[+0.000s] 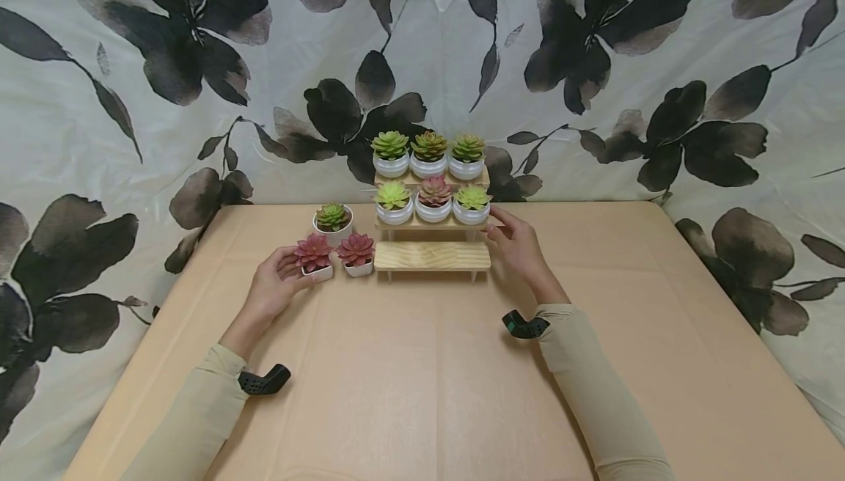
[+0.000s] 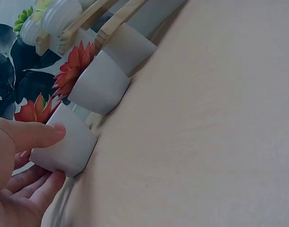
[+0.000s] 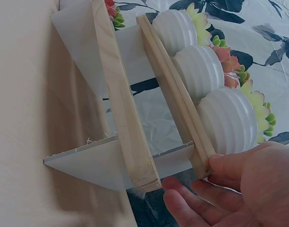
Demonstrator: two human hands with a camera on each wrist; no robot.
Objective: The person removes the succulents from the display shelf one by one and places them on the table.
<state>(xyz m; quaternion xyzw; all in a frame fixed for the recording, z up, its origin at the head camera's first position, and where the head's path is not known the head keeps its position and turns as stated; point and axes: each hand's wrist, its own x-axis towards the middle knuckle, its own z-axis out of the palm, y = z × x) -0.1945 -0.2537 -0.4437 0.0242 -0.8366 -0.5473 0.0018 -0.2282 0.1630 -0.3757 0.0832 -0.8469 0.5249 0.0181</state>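
Observation:
My left hand [image 1: 273,279] holds a small white pot with a red succulent [image 1: 313,252] at the table's left-centre. In the left wrist view, the thumb lies on one side of this white pot [image 2: 71,146] and the fingers on the other. A second potted red succulent [image 1: 356,250] stands just right of it. Beside the tiered shelf stand [image 1: 432,256], my right hand [image 1: 518,250] grips the right end of the middle wooden board [image 3: 177,99], thumb and fingers around its tip. Potted succulents fill the upper two tiers; the bottom board is bare.
A green succulent in a round white pot [image 1: 334,218] sits behind the two red ones, left of the stand. The wooden table [image 1: 396,364] ends just behind the stand, where a floral cloth [image 1: 462,48] hangs.

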